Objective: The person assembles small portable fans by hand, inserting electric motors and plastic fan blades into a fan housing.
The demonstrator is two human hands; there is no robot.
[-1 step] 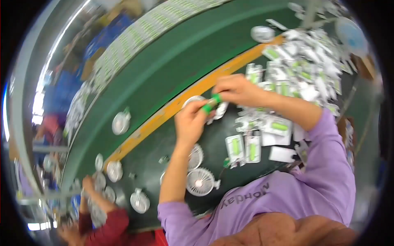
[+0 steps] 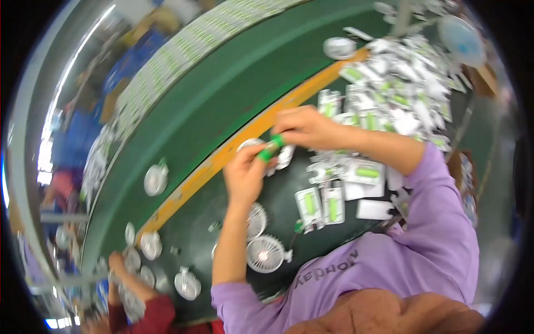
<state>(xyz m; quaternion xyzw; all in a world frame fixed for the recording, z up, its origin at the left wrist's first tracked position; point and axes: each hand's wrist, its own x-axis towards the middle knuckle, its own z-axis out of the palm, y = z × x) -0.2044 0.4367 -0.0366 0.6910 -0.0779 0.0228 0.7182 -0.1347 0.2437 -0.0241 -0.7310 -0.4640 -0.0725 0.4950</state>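
Observation:
Over the dark worktable, my left hand (image 2: 243,175) and my right hand (image 2: 305,127) meet with fingertips pinched close together. Bright green bands (image 2: 268,151) show at the fingertips; whether they are tape on the fingers or part of a held piece, I cannot tell. Something small and tan shows between the bands, too blurred to name. A white plastic part (image 2: 285,157) appears just behind the fingers, and a round white fan head (image 2: 250,143) is partly hidden by my left hand. Two more white fan heads (image 2: 266,254) lie beside my left forearm.
White housings with green cells (image 2: 334,206) lie below my right forearm, near a big heap (image 2: 400,83) of similar parts. A yellow rail (image 2: 222,154) borders the green conveyor (image 2: 222,106), which carries a fan head (image 2: 156,179). At lower left, a co-worker's hand (image 2: 117,261) reaches among fan heads.
The whole scene sits slightly farther left in the view. Both hands keep their fingertips together, with little visible change between them.

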